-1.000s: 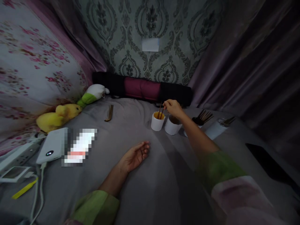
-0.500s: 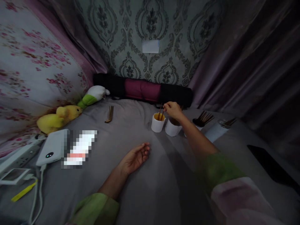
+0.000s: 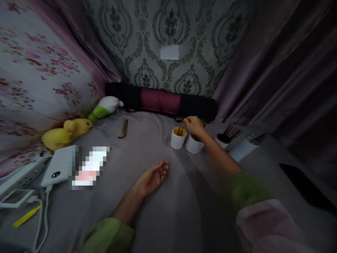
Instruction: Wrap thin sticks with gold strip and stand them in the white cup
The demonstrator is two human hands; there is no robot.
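My right hand (image 3: 193, 125) is pinched over a white cup (image 3: 177, 142) with a yellow inside, its fingertips closed on the top of a thin brown stick (image 3: 182, 129). The stick's lower end is inside the cup, and another similar stick leans there beside it. Just right of it stands a second white cup (image 3: 194, 146), partly covered by my right hand and forearm; stick tips show behind the hand. My left hand (image 3: 153, 178) lies palm up on the grey sheet, fingers loosely curled and apart, with nothing in it.
To the right are a container with several brown sticks (image 3: 231, 132), a clear jar (image 3: 243, 148) also holding sticks, and a black flat object (image 3: 302, 182). A small stick bundle (image 3: 123, 129), a power bank (image 3: 59, 165), a blurred-out phone (image 3: 92, 165) and plush toys (image 3: 68, 133) lie left.
My right hand has shifted very slightly downward with the stick over the yellow-lined cup. My left hand keeps its place.
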